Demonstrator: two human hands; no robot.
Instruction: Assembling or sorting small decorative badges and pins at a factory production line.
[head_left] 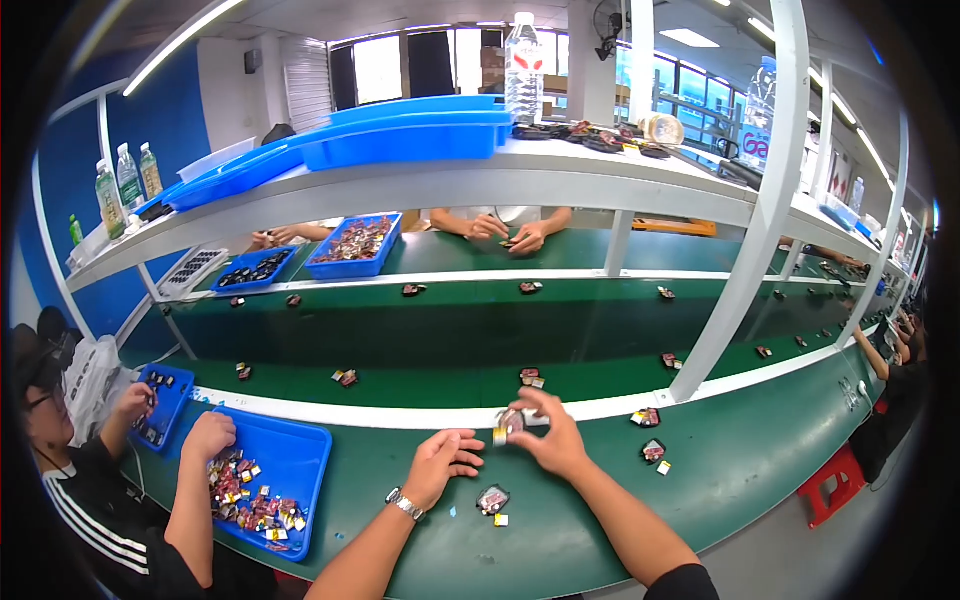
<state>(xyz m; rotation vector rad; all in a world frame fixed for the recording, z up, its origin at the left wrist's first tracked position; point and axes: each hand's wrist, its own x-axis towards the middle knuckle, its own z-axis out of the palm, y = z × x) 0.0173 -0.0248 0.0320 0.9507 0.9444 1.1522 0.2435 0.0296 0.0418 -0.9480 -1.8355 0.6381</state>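
Note:
My right hand [553, 440] grips a small dark part with a silver end [512, 423] just above the green work surface, close to the white strip [400, 414] that edges the conveyor belt. My left hand [443, 462] rests flat on the green surface beside it, fingers spread, holding nothing; a metal watch [405, 505] sits on that wrist. A similar small black part [492, 499] lies in front of my hands, with a tiny yellow piece next to it. Two more parts [652, 451] lie to the right of my right hand.
A green conveyor belt [450, 375] carries several small parts. To my left a person in black reaches into a blue tray [300, 460] of mixed small parts. Across the belt another person's hands [505, 232] work. A white post [745, 260] rises at right; blue bins and bottles sit on the shelf above.

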